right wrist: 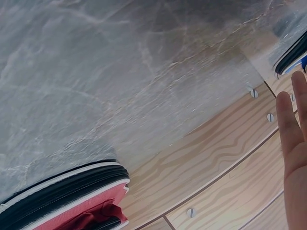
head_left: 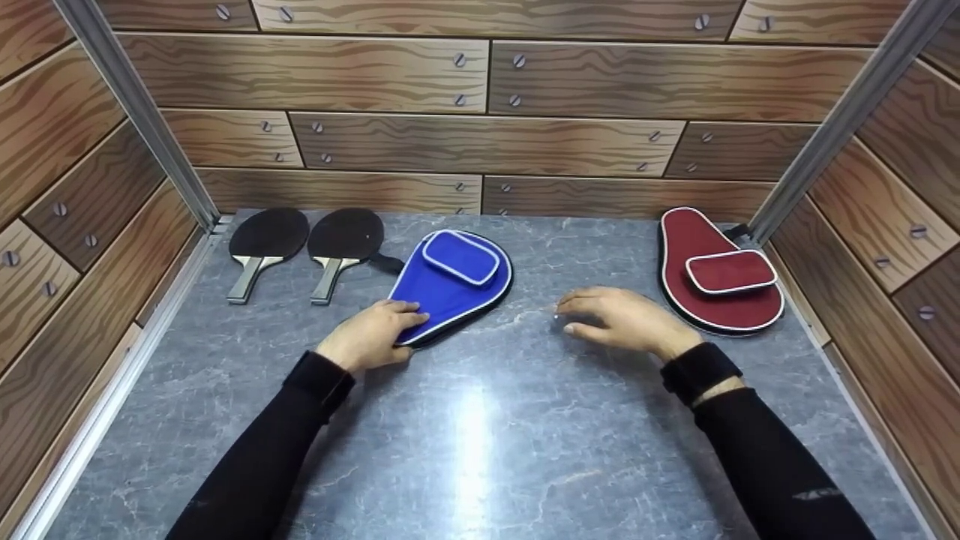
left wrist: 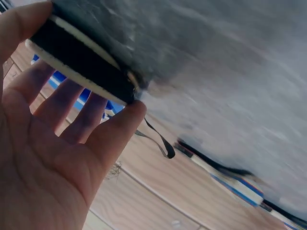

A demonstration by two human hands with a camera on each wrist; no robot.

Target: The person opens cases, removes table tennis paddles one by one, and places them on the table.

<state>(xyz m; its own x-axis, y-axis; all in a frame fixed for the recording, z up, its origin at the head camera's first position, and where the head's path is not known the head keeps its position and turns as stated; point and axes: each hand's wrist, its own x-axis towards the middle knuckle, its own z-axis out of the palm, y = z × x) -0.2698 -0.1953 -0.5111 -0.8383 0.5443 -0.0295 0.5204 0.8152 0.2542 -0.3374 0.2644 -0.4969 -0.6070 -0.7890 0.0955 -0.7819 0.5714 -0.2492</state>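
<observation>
A blue table tennis paddle case with white piping and a small front pocket lies in the middle of the table, its narrow end towards me. My left hand grips that narrow end; in the left wrist view the thumb lies on one side of the case's black edge and the fingers on the other. To the right, my right hand hovers apart from the blue case and holds nothing, its fingers loosely extended. Beyond it, nearer the right wall, lies a red paddle case of the same kind.
Two black table tennis paddles lie side by side at the back left, handles towards me. A black strap sticks out beside the blue case. Wood-patterned walls close in the grey marbled table at the back and sides.
</observation>
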